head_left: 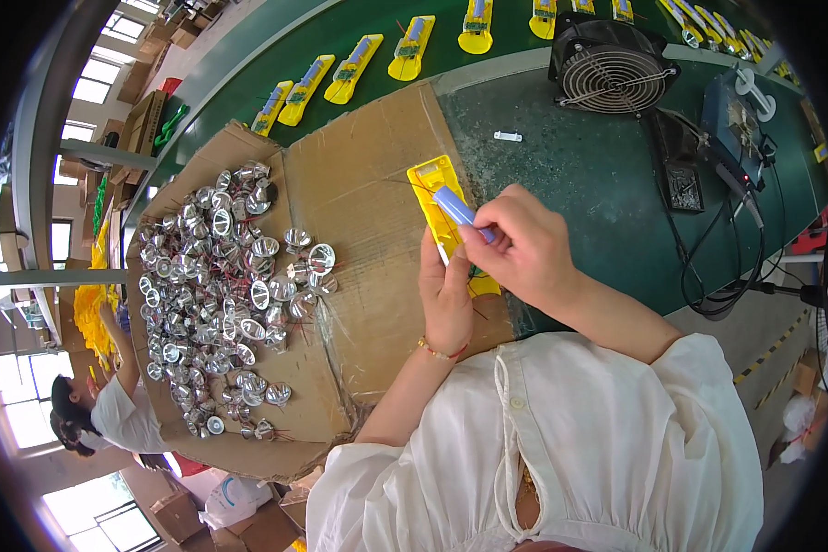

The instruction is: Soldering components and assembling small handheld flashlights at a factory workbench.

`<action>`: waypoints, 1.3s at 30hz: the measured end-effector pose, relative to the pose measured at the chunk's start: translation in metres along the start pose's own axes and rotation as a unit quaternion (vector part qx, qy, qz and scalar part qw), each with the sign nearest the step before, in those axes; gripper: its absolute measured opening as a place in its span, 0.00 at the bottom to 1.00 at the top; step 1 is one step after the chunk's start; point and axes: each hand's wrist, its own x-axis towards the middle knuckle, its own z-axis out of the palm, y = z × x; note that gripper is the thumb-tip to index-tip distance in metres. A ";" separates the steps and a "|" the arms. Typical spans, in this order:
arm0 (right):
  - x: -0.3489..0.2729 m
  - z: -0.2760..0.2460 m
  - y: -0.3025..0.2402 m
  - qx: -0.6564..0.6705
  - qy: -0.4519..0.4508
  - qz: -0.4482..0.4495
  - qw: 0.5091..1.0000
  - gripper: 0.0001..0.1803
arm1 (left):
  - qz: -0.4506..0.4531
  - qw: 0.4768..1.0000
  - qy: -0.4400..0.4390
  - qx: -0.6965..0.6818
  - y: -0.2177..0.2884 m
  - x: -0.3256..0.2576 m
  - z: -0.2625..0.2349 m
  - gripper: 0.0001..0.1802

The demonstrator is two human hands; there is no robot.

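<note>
A yellow plastic flashlight housing half [423, 172] lies tilted over the cardboard in front of me, its inner side facing up. My left hand [446, 299] grips its lower part, thumb on top. A lilac cylindrical battery [453, 204] sits at an angle over the housing. The fingers of my right hand [524, 239] pinch the battery's lower end. Thin dark wires stick out by the housing's upper end. Part of a green circuit board shows below my fingers, mostly covered by them.
A cardboard box [304, 432] at left holds many silver reflector cups [221, 276] with wires. Along the far side stand several yellow housings [354, 69] with batteries. A black fan [612, 78], a soldering station [731, 115], cables and a small white part [508, 136] are on the green table. Another person [120, 405] works at far left.
</note>
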 end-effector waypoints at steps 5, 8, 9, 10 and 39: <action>-0.002 0.006 -0.003 -0.082 -0.006 -0.040 0.996 0.12 | 0.003 0.999 -0.051 0.013 -0.007 -0.005 -0.006 0.20; -0.004 0.006 -0.003 -0.111 -0.003 -0.080 0.991 0.14 | -0.019 0.996 -0.071 -0.045 -0.006 -0.010 -0.008 0.20; -0.005 0.007 -0.002 -0.102 0.009 -0.109 0.989 0.13 | -0.020 0.996 -0.072 -0.044 -0.005 -0.012 -0.009 0.20; -0.006 0.008 -0.001 -0.093 0.020 -0.138 0.986 0.14 | -0.027 0.996 -0.077 -0.047 -0.004 -0.013 -0.010 0.21; 0.053 -0.029 0.138 -0.223 -0.150 0.117 0.956 0.11 | -0.154 0.982 -0.069 -0.082 0.017 0.003 -0.019 0.20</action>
